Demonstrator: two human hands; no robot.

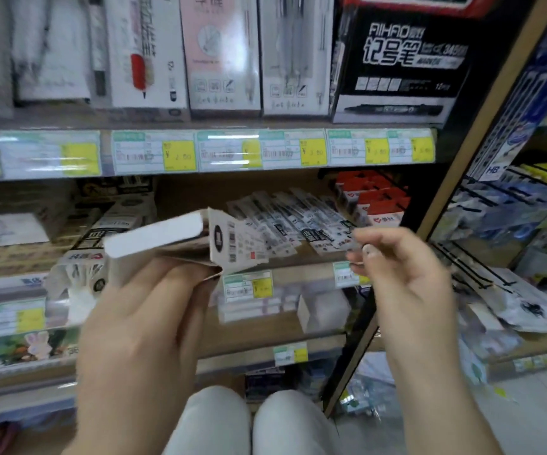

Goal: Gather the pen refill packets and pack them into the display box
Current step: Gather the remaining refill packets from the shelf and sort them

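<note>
Around: red boxes (375,200) just behind the refill packets (285,218), price tags (180,156) on the rail above | Box: left hand (140,323) grips the tilted display box (167,244) from below, contents unseen | Packets: fanned on the shelf (301,261) | Unclear: right hand (400,270) curled at their near ends, blur hides any pinch

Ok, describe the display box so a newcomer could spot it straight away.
Find the middle shelf, below the yellow price tags. In front of it the left hand grips the display box, small brown cardboard. Unlike the shelved boxes, it is held up with a plain white flap open.
</note>
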